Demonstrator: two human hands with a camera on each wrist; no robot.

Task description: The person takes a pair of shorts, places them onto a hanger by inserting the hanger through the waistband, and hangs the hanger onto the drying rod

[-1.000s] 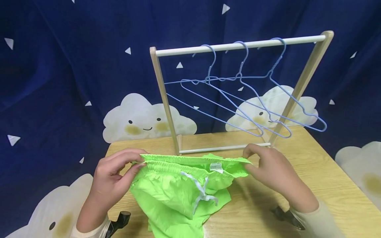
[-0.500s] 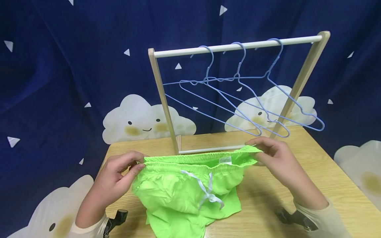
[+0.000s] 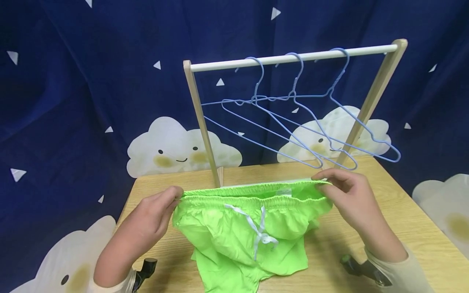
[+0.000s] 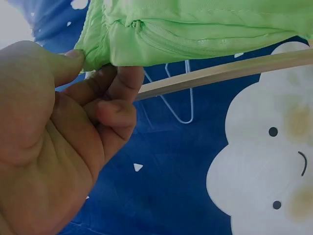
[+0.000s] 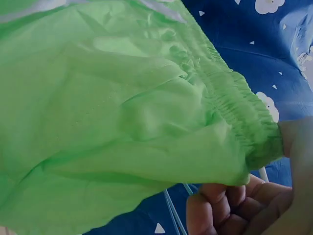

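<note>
Bright green shorts [image 3: 234, 236] with an elastic waistband and a white drawstring bow [image 3: 261, 237] hang between both hands, waistband up and front toward me. My left hand [image 3: 148, 221] pinches the waistband's left end between thumb and fingers; the left wrist view shows the thumb on the gathered edge beside a side-pocket seam [image 4: 161, 41]. At the other end, my right hand [image 3: 351, 199] pinches the waistband, as the right wrist view shows with the gathered band [image 5: 249, 122] under the thumb. A white label [image 3: 283, 192] shows inside the back of the waist.
Behind the shorts stands a wooden rack with a white rail [image 3: 227, 64]. Three blue wire hangers [image 3: 296, 91] hang from it, their lower bars overlapping. A wooden table [image 3: 366, 228] lies beneath, and a dark blue curtain [image 3: 91, 61] with clouds closes off the back.
My right hand has moved right and slightly up, stretching the waistband wider and flatter. The left hand has turned at the wrist, its back now facing up more. The hangers have not moved.
</note>
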